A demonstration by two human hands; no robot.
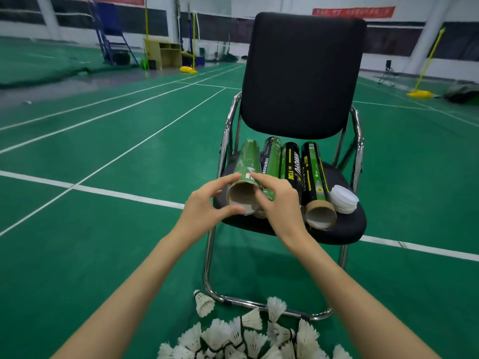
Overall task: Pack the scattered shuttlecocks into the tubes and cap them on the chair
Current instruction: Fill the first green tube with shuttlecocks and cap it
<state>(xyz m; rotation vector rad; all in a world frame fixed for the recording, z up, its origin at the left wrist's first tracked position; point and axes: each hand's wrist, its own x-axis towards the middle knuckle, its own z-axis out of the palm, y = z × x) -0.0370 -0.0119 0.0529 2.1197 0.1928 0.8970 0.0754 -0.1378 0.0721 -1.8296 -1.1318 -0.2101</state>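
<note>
Left hand (204,203) curling around the open mouth of the leftmost green tube (246,177) on the chair seat (344,224); right hand (278,196) gripping it from the right. Three more tubes, white caps (343,199) lying beside. Shuttlecocks (241,338) piling on floor below.

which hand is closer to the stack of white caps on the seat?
Right. The right hand is on the green tubes, left of the white caps; the left hand sits farther left, at the open green tube.

light: even, fairly dim indoor | shadows: soft, under the chair (303,73) seat | glare: small highlights on its chrome frame | blur: far hall soft, left fingertips (237,210) slightly smeared | distortion: wide-angle bending of court lines (124,194) near edges
</note>
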